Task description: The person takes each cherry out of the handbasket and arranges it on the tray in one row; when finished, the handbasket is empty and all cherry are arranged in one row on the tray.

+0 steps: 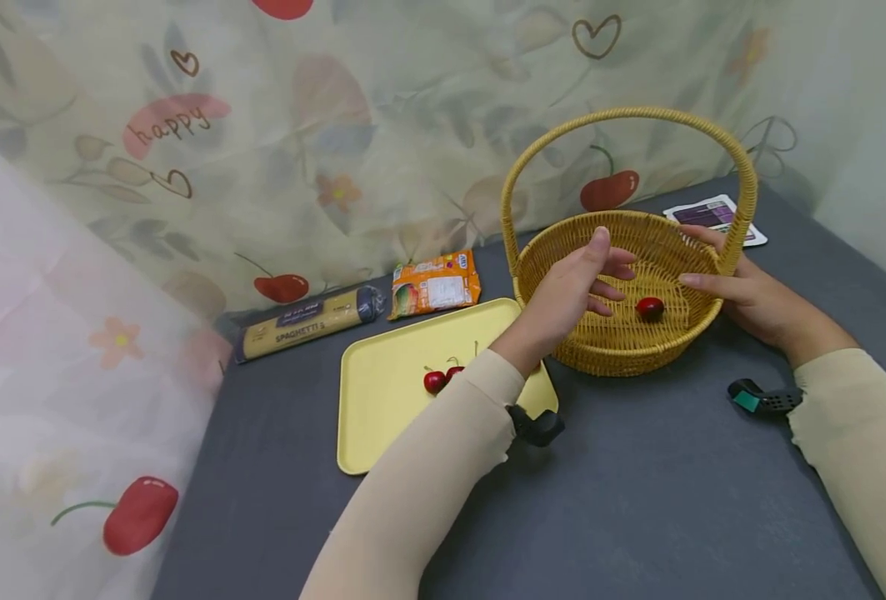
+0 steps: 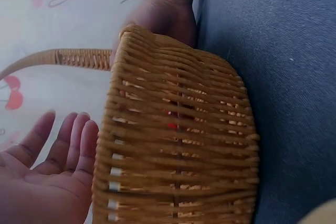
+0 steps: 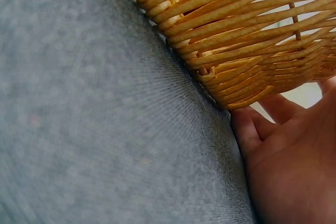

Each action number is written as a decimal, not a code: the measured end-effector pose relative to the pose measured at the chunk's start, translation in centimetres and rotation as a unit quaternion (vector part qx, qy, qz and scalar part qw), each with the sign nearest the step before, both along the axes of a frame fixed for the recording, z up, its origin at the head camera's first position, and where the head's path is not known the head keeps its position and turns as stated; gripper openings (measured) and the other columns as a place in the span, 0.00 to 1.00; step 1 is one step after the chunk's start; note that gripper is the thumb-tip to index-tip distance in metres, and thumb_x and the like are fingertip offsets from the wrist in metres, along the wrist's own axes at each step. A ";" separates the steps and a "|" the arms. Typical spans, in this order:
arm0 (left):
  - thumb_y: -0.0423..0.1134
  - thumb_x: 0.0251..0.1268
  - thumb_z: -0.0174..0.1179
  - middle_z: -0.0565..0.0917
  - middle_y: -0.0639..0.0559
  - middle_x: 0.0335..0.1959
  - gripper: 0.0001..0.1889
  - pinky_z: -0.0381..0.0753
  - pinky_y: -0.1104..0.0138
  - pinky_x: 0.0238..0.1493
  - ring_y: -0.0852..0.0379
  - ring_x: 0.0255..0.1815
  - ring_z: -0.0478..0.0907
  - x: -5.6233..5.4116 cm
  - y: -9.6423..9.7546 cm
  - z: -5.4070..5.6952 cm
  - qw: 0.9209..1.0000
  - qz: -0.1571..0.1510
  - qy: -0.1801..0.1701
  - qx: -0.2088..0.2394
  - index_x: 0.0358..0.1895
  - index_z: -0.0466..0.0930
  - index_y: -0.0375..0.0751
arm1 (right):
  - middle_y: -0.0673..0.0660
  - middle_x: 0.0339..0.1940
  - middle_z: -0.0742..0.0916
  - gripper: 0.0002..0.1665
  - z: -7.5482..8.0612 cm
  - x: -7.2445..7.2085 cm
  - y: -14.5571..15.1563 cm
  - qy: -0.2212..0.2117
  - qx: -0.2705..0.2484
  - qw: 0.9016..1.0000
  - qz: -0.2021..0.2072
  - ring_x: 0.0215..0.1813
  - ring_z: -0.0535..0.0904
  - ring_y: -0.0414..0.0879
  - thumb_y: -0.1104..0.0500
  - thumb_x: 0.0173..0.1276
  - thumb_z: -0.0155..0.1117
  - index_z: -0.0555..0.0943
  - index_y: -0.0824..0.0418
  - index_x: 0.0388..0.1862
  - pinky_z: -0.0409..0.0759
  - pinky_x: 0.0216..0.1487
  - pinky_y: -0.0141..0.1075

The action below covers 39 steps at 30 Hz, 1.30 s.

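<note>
A yellow wicker basket with a tall arched handle stands on the table, a dark red cherry on its floor. Over the basket's left side is my left hand, fingers apart and nothing held. In the left wrist view that hand is palm up beside the rim. My right hand holds the basket's right side by the handle base, thumb over the rim. In the right wrist view its fingers reach the lower wall. More cherries lie on a pale yellow tray, partly hidden by my left arm.
Behind the tray lie a spaghetti pack and an orange snack packet. A white-edged card with a dark print lies behind the basket. A patterned curtain hangs along the table's back and left.
</note>
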State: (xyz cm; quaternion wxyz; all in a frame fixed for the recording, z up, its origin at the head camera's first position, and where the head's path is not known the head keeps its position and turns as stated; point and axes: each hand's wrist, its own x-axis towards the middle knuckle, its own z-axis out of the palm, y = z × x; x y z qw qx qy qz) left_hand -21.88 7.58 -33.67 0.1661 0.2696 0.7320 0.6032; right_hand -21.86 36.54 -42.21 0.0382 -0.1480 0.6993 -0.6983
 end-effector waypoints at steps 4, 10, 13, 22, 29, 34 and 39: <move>0.63 0.92 0.32 0.87 0.54 0.53 0.37 0.87 0.64 0.46 0.52 0.50 0.87 -0.3 0.9 0.1 1.000 0.006 0.003 -0.010 0.68 0.83 0.38 | 0.63 0.76 0.70 0.43 0.0 -0.2 -0.2 0.003 0.006 1.000 0.000 0.67 0.79 0.46 0.68 0.84 0.56 0.52 0.52 0.90 0.80 0.59 0.31; 0.65 0.90 0.35 0.87 0.53 0.53 0.36 0.88 0.61 0.45 0.49 0.50 0.86 -1.1 1.7 -0.4 0.999 0.025 -0.001 -0.025 0.67 0.84 0.42 | 0.62 0.76 0.71 0.42 0.1 -0.3 -0.4 0.003 0.014 1.000 0.003 0.67 0.79 0.46 0.67 0.84 0.55 0.52 0.52 0.90 0.78 0.60 0.31; 0.67 0.89 0.37 0.87 0.53 0.53 0.36 0.87 0.60 0.45 0.48 0.50 0.86 -1.5 2.2 -0.9 0.999 0.040 -0.010 -0.032 0.66 0.85 0.42 | 0.61 0.75 0.72 0.42 0.0 -0.4 -0.4 0.003 0.009 1.000 0.002 0.66 0.79 0.46 0.67 0.84 0.55 0.53 0.52 0.90 0.79 0.60 0.31; 0.70 0.85 0.46 0.85 0.57 0.57 0.33 0.83 0.56 0.53 0.55 0.53 0.83 -2.1 3.8 -1.7 0.989 0.025 -0.027 -0.142 0.70 0.83 0.50 | 0.57 0.74 0.75 0.42 -0.2 -0.3 -0.2 0.010 -0.008 1.000 0.008 0.64 0.81 0.45 0.69 0.84 0.54 0.54 0.52 0.89 0.79 0.59 0.31; 0.60 0.80 0.63 0.83 0.60 0.63 0.26 0.78 0.65 0.60 0.64 0.62 0.78 -2.8 4.7 -2.6 0.962 -0.042 0.025 -0.270 0.73 0.81 0.55 | 0.59 0.74 0.75 0.42 -0.2 -0.4 -0.2 0.014 -0.018 1.000 0.011 0.67 0.79 0.44 0.70 0.84 0.54 0.54 0.52 0.89 0.79 0.59 0.31; 0.50 0.79 0.69 0.84 0.61 0.59 0.23 0.77 0.73 0.56 0.68 0.57 0.79 -3.0 5.2 -3.0 0.946 -0.086 0.066 -0.305 0.71 0.82 0.53 | 0.59 0.74 0.74 0.42 0.0 -0.4 0.0 0.014 -0.017 1.000 0.008 0.67 0.79 0.45 0.70 0.84 0.54 0.53 0.53 0.89 0.81 0.59 0.31; 0.40 0.77 0.72 0.85 0.61 0.53 0.16 0.75 0.76 0.54 0.68 0.54 0.80 -3.1 5.7 -3.2 0.927 -0.113 0.104 -0.341 0.64 0.86 0.49 | 0.57 0.73 0.76 0.42 -0.2 -0.2 0.2 0.009 -0.014 1.000 0.002 0.65 0.80 0.44 0.70 0.84 0.55 0.54 0.53 0.89 0.82 0.57 0.32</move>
